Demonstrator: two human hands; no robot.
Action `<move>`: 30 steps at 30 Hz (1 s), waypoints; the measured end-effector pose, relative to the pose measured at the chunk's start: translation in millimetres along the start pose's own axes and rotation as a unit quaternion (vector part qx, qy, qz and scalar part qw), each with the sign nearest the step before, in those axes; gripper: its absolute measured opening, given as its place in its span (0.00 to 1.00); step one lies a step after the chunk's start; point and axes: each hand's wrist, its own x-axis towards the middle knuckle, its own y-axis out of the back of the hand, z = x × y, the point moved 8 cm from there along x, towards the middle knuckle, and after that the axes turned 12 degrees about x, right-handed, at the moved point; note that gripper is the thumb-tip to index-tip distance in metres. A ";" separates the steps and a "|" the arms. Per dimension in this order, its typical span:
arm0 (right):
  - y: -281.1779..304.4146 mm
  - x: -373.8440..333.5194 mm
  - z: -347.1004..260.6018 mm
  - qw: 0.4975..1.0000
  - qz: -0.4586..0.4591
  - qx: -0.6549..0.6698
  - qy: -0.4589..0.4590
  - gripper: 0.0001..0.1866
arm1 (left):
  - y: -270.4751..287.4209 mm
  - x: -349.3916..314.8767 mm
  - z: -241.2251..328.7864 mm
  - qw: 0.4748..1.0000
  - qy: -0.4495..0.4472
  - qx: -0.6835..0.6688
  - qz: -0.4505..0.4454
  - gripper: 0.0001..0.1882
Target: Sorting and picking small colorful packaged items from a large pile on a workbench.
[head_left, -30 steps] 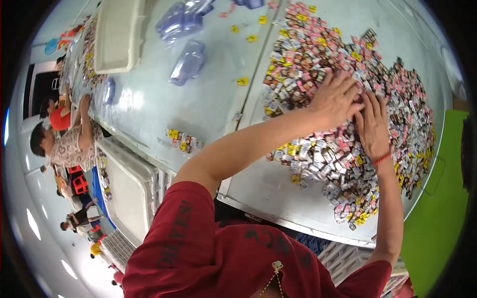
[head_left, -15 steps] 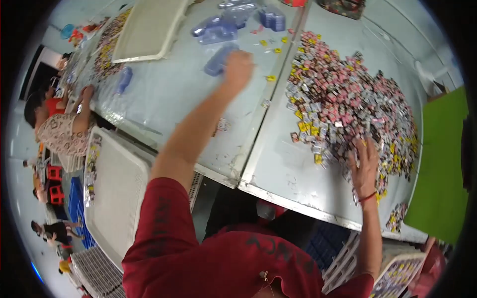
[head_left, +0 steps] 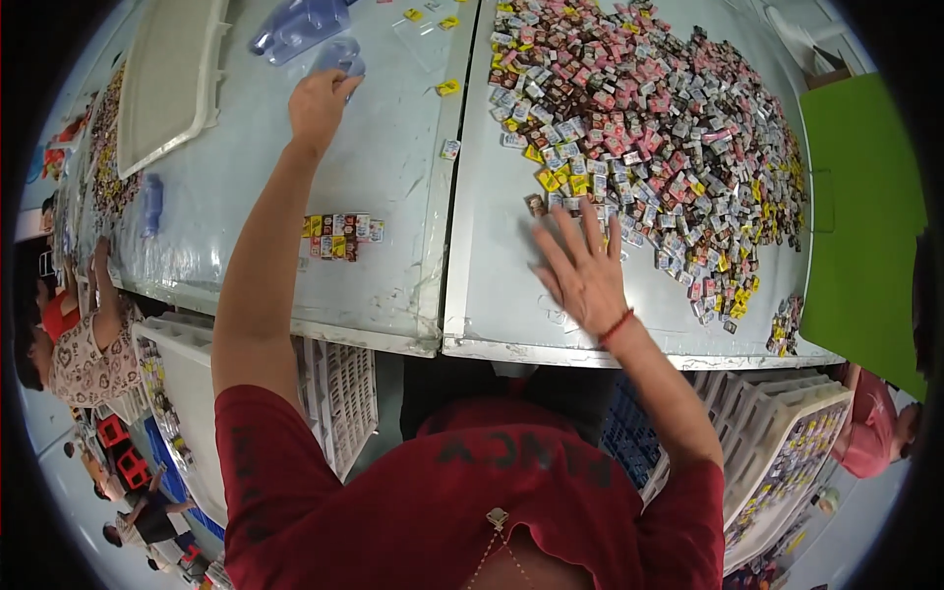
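Note:
My left hand (head_left: 317, 110) reaches to the far side of the left table, fingers closed on the near edge of a translucent blue plastic tray (head_left: 336, 54). More such plastic trays (head_left: 300, 28) lie just beyond it. My right hand (head_left: 587, 273) is open, its fingers spread low over the right table. Its fingertips are at the front left edge of a large pile of small, box-shaped pieces (head_left: 649, 128) in pink, brown, white and yellow. Nearer me on the left table sits a neat block of similar pieces (head_left: 339, 236), set side by side in rows.
A white tray (head_left: 167, 88) lies at the far left, near another blue plastic piece (head_left: 151, 205). A seam (head_left: 454, 197) parts the two tables. A green board (head_left: 860, 216) stands on the right. Crates (head_left: 339, 398) are below the edge. Co-workers (head_left: 84, 344) sit at left.
My view has shifted. My right hand has come off the pile's near part to its front left edge and spread. My left hand remains at the blue plastic trays.

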 end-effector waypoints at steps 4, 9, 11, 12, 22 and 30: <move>3.2 38.8 21.7 0.999 0.013 -0.050 0.015 0.26 | 1.5 -1.5 -9.5 0.999 -0.011 -0.038 0.037 0.13; 14.0 53.1 54.9 0.996 0.043 -0.080 0.001 0.24 | -2.9 1.9 -8.3 0.996 -0.049 0.040 0.060 0.13; 13.8 56.7 59.7 0.995 0.046 -0.086 0.006 0.24 | -9.3 9.5 -11.2 0.996 -0.037 0.082 0.028 0.11; 13.0 57.8 60.9 0.996 0.041 -0.081 0.010 0.23 | -12.4 11.7 -12.5 0.992 -0.023 0.122 -0.008 0.10; 43.5 30.7 32.7 0.987 0.140 -0.046 0.066 0.21 | 43.6 -2.4 6.7 0.983 -0.089 0.157 0.028 0.10; 19.4 -72.9 -21.3 0.986 0.086 0.048 0.134 0.18 | 47.9 -121.2 133.5 0.965 -0.242 -0.092 0.044 0.16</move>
